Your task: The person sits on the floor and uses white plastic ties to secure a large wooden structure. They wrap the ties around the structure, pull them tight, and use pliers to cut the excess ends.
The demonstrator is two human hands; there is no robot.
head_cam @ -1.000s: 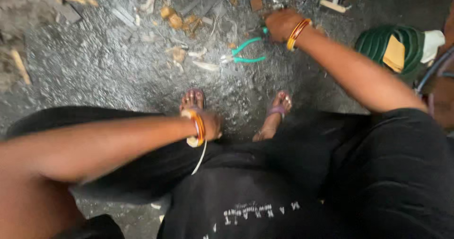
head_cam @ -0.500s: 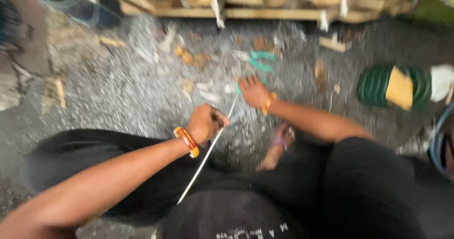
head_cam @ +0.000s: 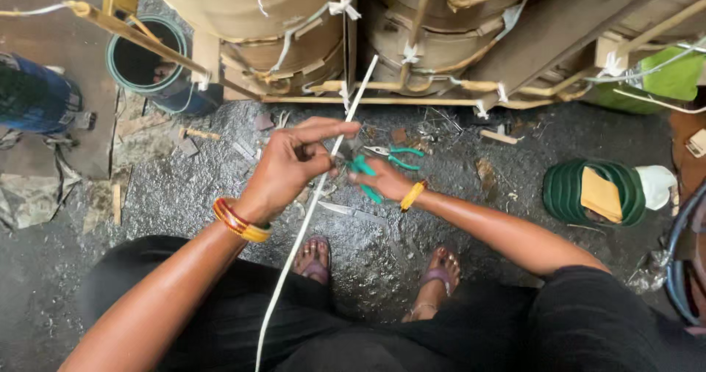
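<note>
My left hand (head_cam: 290, 162) pinches a long thin white strip (head_cam: 309, 217) that runs from my lap up toward the wooden frame (head_cam: 382, 92). Just to its right, my right hand (head_cam: 382, 183) grips a green-handled cutter (head_cam: 362, 172) with its tip close to the strip. A second pair of green-handled pliers (head_cam: 397, 152) lies on the ground just beyond my right hand. Both wrists wear orange bangles. My feet in sandals (head_cam: 316, 258) show below the hands.
Large tan drum-shaped forms tied into the wooden frame stand ahead. A dark bucket (head_cam: 143, 63) sits at the upper left, a green coil with a yellow pad (head_cam: 599, 193) at the right. Wood scraps and offcuts litter the grey floor (head_cam: 206, 188).
The view has tilted up toward the frame. My left hand rose with the strip, and my right hand came back from the floor holding the green cutter beside the strip.
</note>
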